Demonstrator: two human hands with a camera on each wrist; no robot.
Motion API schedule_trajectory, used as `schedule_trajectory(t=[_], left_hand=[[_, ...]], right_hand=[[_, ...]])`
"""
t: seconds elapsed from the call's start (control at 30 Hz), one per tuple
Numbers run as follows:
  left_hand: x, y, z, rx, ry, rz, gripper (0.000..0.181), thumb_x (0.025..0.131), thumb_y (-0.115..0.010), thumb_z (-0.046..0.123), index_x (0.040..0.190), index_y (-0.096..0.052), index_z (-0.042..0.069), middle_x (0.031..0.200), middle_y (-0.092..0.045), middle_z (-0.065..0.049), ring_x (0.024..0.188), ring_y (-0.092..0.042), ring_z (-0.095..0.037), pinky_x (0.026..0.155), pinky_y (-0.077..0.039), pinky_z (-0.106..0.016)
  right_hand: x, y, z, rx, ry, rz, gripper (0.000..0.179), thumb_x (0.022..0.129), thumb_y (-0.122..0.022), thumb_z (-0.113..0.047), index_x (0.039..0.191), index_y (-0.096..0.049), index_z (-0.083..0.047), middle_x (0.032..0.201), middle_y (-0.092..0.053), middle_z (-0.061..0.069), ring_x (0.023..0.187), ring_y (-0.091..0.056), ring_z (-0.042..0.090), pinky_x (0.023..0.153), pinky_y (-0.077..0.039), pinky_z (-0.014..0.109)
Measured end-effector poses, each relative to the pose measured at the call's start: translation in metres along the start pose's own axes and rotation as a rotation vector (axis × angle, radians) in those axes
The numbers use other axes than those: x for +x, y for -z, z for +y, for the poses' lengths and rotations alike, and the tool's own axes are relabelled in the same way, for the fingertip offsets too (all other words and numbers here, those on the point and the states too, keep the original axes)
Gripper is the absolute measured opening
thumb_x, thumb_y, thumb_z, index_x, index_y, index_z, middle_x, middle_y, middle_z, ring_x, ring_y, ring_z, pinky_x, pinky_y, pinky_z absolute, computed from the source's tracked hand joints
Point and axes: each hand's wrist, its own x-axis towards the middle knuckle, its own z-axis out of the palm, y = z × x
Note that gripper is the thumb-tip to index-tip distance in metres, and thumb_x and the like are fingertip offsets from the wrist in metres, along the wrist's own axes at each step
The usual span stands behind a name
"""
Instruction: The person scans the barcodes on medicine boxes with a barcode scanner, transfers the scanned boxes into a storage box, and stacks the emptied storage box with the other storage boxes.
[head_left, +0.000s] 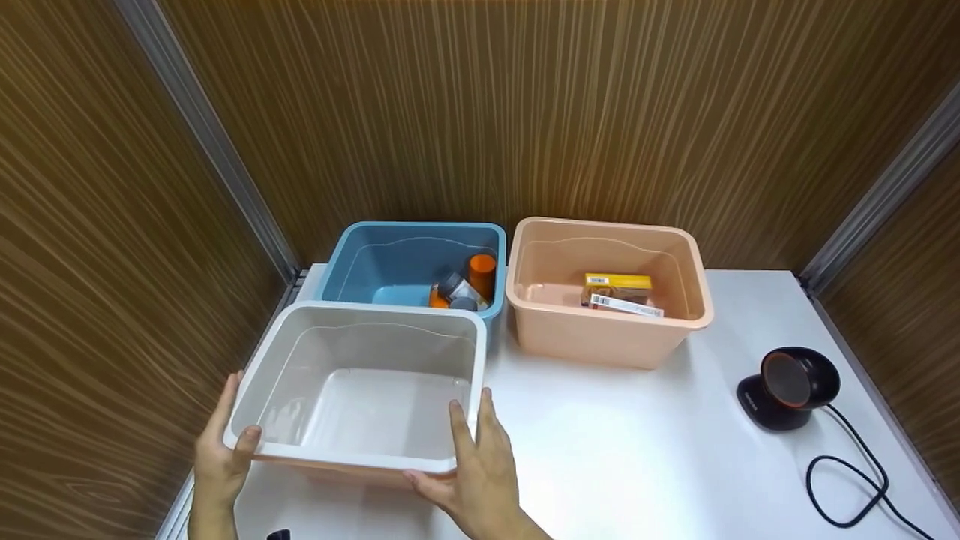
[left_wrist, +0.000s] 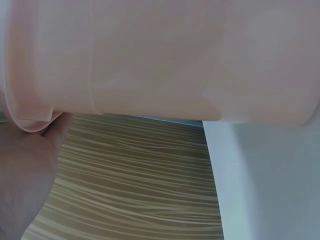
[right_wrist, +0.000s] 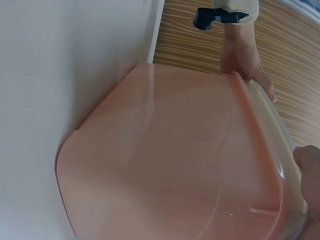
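A white bin (head_left: 360,458) sits nested inside a peach bin (right_wrist: 150,150), at the front left of the table in the head view. My left hand (head_left: 219,459) grips the pair at the near left corner, thumb over the white rim and fingers along the left side. At the near right corner my right hand (head_left: 484,476) holds the rims, thumb on the front and fingers up the right side. No items show inside the white bin. The left wrist view shows the peach wall (left_wrist: 160,60) close up, with my left hand (left_wrist: 27,172) under its rim.
Behind the white bin stands a blue bin (head_left: 386,262) with several bottles (head_left: 481,274), orange ones among them. Another peach bin (head_left: 600,341) to its right holds a yellow box (head_left: 619,280) and a white box (head_left: 626,306). A black round-headed device (head_left: 795,382) with a cable stands at right.
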Motion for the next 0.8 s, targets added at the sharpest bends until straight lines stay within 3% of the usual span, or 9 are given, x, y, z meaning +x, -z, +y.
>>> schedule_trajectory(t=[0.2, 0.4, 0.53, 0.67, 0.73, 0.8], left_hand=[[0.000, -0.002, -0.002, 0.032, 0.012, -0.015, 0.065, 0.093, -0.056, 0.010, 0.155, -0.038, 0.005, 0.155, -0.040, -0.019, 0.143, -0.034, -0.008, 0.118, -0.019, -0.028], [0.004, -0.004, -0.004, 0.054, 0.047, -0.008, 0.065, 0.092, -0.056, 0.007, 0.155, -0.039, 0.007, 0.154, -0.043, -0.012, 0.140, -0.037, -0.005, 0.115, -0.026, -0.022], [0.005, -0.003, 0.001, 0.107, 0.131, -0.024, 0.066, 0.093, -0.054, 0.006, 0.157, -0.037, 0.009, 0.155, -0.041, -0.014, 0.141, -0.037, -0.007, 0.113, -0.027, -0.020], [0.011, 0.005, 0.013, 0.202, 0.290, -0.146, 0.068, 0.099, -0.056, 0.018, 0.160, -0.027, 0.008, 0.160, -0.029, -0.021, 0.147, -0.027, -0.036, 0.120, -0.021, -0.046], [0.017, 0.012, 0.025, 0.300, 0.404, -0.263, 0.075, 0.102, -0.056, 0.030, 0.162, -0.016, 0.006, 0.161, -0.019, -0.028, 0.144, -0.018, -0.053, 0.117, -0.016, -0.062], [0.024, 0.021, 0.040, 0.422, 0.516, -0.402, 0.088, 0.103, -0.054, 0.045, 0.160, -0.004, 0.001, 0.161, -0.007, -0.033, 0.143, -0.010, -0.059, 0.112, -0.012, -0.071]], right_hand=[[-0.001, -0.001, 0.002, 0.002, 0.002, -0.020, 0.098, 0.079, -0.075, -0.067, 0.144, -0.048, 0.001, 0.145, -0.032, 0.044, 0.124, -0.049, 0.055, 0.093, -0.049, 0.062], [0.000, -0.002, 0.003, 0.000, -0.025, -0.039, 0.099, 0.079, -0.076, -0.066, 0.147, -0.046, -0.001, 0.147, -0.031, 0.044, 0.125, -0.049, 0.052, 0.093, -0.050, 0.060], [0.000, -0.001, 0.003, -0.006, -0.031, -0.060, 0.100, 0.081, -0.072, -0.068, 0.149, -0.044, -0.001, 0.149, -0.029, 0.042, 0.126, -0.050, 0.050, 0.092, -0.051, 0.058], [0.001, 0.002, 0.004, -0.006, -0.034, -0.094, 0.099, 0.084, -0.065, -0.072, 0.151, -0.042, -0.003, 0.150, -0.027, 0.041, 0.126, -0.050, 0.049, 0.092, -0.050, 0.058], [0.001, 0.004, 0.006, 0.007, -0.028, -0.115, 0.097, 0.085, -0.065, -0.070, 0.153, -0.040, -0.006, 0.151, -0.027, 0.040, 0.125, -0.050, 0.049, 0.093, -0.050, 0.058], [-0.001, 0.006, 0.008, 0.027, -0.016, -0.134, 0.096, 0.084, -0.066, -0.069, 0.155, -0.038, -0.010, 0.152, -0.029, 0.038, 0.124, -0.051, 0.049, 0.094, -0.049, 0.059]])
